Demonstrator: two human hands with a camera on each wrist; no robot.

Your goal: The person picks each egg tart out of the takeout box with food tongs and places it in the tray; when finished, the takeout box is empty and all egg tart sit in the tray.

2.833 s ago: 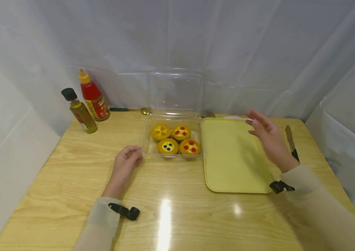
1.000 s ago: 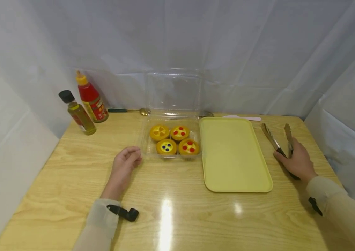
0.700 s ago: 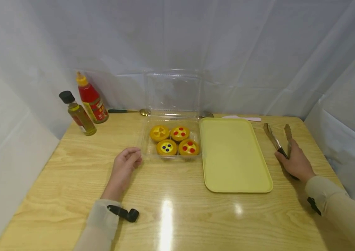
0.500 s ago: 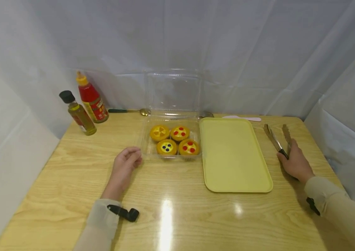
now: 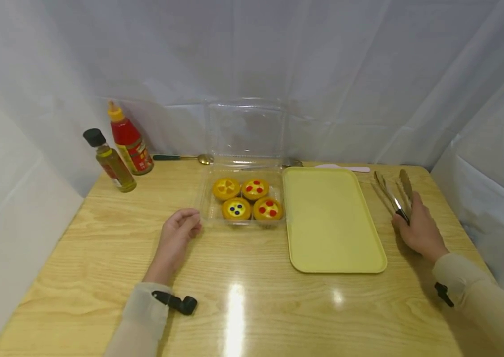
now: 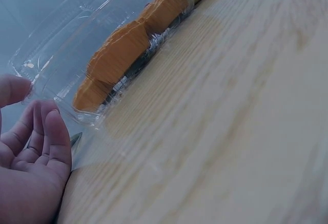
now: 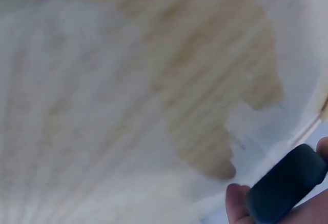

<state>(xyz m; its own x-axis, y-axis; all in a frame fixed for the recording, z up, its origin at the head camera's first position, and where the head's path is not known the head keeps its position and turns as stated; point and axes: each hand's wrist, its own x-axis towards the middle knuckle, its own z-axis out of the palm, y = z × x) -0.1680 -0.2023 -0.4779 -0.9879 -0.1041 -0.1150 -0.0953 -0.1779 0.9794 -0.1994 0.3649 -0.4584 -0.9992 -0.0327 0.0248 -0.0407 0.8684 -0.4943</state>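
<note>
Beside the left front corner of a clear plastic container (image 5: pixel 209 198) is my left hand (image 5: pixel 176 235). Its thumb and fingertips close together at the rim, as the left wrist view also shows; they seem to pinch it. The container's lid (image 5: pixel 247 131) stands raised, and tarts (image 5: pixel 236 209) sit inside, topped with red or blue dots or a yellow pattern. At the right, my right hand (image 5: pixel 420 230) grips metal tongs (image 5: pixel 387 191) with dark handles. The tongs' arms are spread and point away from me, raised a little over the table. In the right wrist view a dark handle end (image 7: pixel 287 183) shows between fingers.
A yellow tray (image 5: pixel 334 223) lies between the container and the tongs. Behind it are a pale pink utensil (image 5: pixel 359 169) and part of a fork (image 5: pixel 294 162). A spoon (image 5: pixel 204 158), a red sauce bottle (image 5: pixel 129 139) and an oil bottle (image 5: pixel 113 166) stand or lie back left.
My right hand has come from above the tray to the tongs, taken hold of them and raised them slightly, their arms drawing a little nearer together. My left hand has stayed in place.
</note>
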